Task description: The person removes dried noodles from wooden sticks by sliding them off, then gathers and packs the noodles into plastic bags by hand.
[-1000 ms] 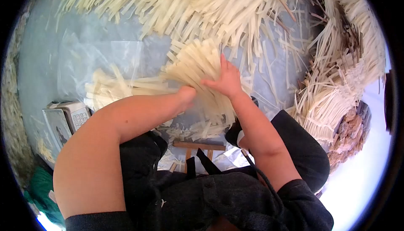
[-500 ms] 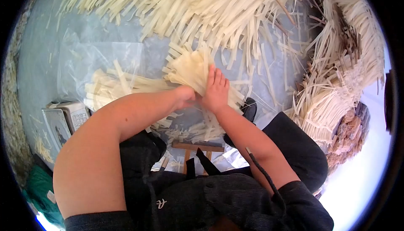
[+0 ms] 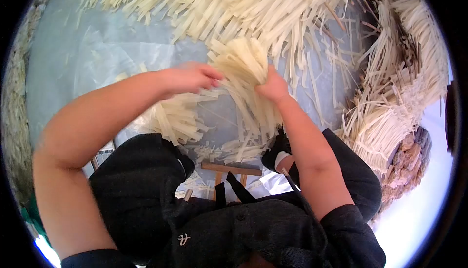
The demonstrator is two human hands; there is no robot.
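Grey floor covering (image 3: 56,65) reaches out on every side of the grip; beyond both hands lies 1 broad spread of pale strips (image 3: 229,4); to the right of the grip, a long heap of pale strips (image 3: 390,107) runs beside dark stalks (image 3: 409,48). Clear plastic (image 3: 141,53) lies flat beyond the left forearm (image 3: 122,92), which blocks part of it. The fanned bundle (image 3: 241,63) is clenched in the right hand (image 3: 274,86), its lower strips trailing nearer the body; the left hand (image 3: 195,78) is blurred at its left edge, and whether those fingers pinch a strip I cannot tell. Loose strips (image 3: 175,117) lie below the left hand; 1 wooden crosspiece (image 3: 231,169) sits nearer the body than the grip; small scraps (image 3: 214,153) lie just past it.
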